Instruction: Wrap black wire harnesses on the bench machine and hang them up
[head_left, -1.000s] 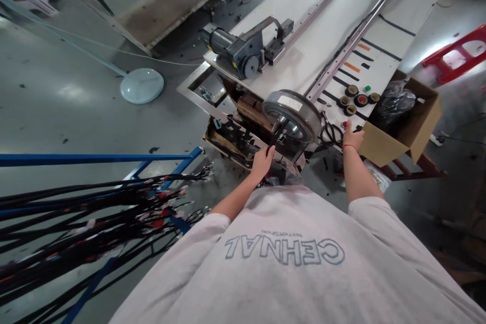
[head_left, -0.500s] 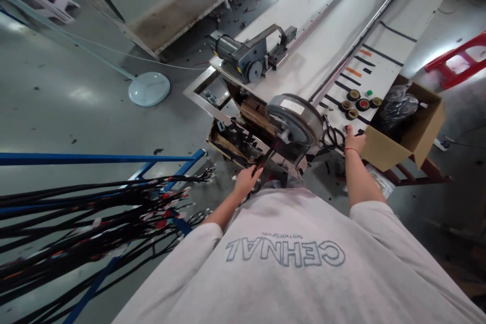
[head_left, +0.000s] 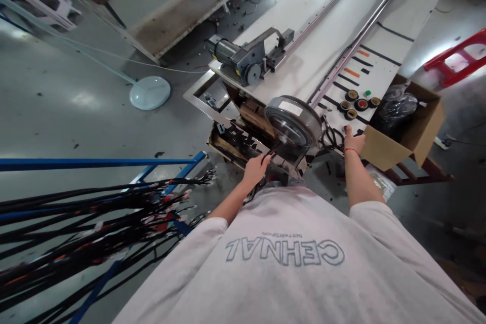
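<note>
My left hand [head_left: 256, 171] is closed around a dark wire bundle [head_left: 272, 150], which runs up to the hub of a round machine wheel [head_left: 294, 119] at the table's near end. The wheel's front face looks blurred. At the table's near edge, my right hand [head_left: 354, 143] has its thumb stretched out onto a small red button [head_left: 345, 128]; its fingers are apart and hold nothing visible. Black-handled scissors [head_left: 331, 136] lie just left of that hand. Behind it are several tape rolls [head_left: 352, 95] and a green button [head_left: 368, 93].
An open cardboard box [head_left: 425, 131] with dark plastic stands right of my right hand. A motor unit [head_left: 239, 58] sits on the long white table [head_left: 273, 91]. Black cable harnesses [head_left: 114, 212] hang on a blue rack [head_left: 94, 162] at left. A red stool [head_left: 459, 58] stands far right.
My left hand has moved up and right, nearer the wheel, still gripping the wire bundle. My right hand stays at the red button.
</note>
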The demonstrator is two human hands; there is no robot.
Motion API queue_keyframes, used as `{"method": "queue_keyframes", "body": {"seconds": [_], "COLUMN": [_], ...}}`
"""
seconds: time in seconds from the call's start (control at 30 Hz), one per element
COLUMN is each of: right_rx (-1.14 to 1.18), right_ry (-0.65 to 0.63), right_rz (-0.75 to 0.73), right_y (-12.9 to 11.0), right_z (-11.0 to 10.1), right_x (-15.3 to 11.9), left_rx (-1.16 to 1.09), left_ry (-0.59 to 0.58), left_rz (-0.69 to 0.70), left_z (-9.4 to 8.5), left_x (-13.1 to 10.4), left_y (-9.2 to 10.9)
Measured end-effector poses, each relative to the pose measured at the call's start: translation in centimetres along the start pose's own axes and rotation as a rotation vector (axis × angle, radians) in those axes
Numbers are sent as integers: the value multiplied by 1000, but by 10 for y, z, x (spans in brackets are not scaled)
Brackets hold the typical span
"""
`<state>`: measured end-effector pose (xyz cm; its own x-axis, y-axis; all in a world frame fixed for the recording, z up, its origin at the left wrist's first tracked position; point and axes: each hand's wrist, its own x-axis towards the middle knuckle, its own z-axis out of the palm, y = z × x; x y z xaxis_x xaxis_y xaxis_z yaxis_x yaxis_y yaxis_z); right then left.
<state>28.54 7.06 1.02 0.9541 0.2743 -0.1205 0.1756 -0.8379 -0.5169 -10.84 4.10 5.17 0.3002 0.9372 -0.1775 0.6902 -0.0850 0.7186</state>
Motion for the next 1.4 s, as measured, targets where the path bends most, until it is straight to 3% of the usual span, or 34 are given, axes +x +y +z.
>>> {"method": "queue_keyframes", "body": {"seconds": [0.27, 0.4, 0.47, 0.5, 0.6, 0.7, 0.83, 1.03, 1.13, 1.2, 1.33, 1.4], "right_rx": [5, -3, -14, -20, -31, -31, -19, 8, 1, -17, -6, 70], "right_ry": [-10, -12, -9, -8, -7, -11, -19, -21, -48, -10, 100, -38], "right_rz": [1, -3, -3, -4, -7, -7, -15, -22, -25, -105, -437, -619], "right_y": [-2, -3, -3, -3, -3, -3, -3, -2, -6, -13, -52, -84], "right_z": [-3, -4, -4, -4, -4, -3, -3, -4, -8, -14, -29, -35], "right_x": [-5, -6, -6, -6, -6, -5, -4, -4, -5, -6, -11, -19], "left_rx": [-348, -497, -606, -683, -845, -802, -640, -383, -394, -491, -861, -1001], "left_ry": [-151, -604, -729, -705, -480, -301, -148, -55, -83, -168, -440, -605], "left_rz": [-19, -82, -153, -205, -322, -303, -238, -103, -81, -131, -365, -460], "left_z": [11, -1, -7, -9, -5, 7, 17, 9, 10, 14, 19, 16], "left_x": [22, 15, 4, -2, -19, -22, -5, 24, 34, 40, 50, 53], "left_y": [12, -7, -22, -29, -38, -30, -7, 16, 21, 22, 21, 19]}}
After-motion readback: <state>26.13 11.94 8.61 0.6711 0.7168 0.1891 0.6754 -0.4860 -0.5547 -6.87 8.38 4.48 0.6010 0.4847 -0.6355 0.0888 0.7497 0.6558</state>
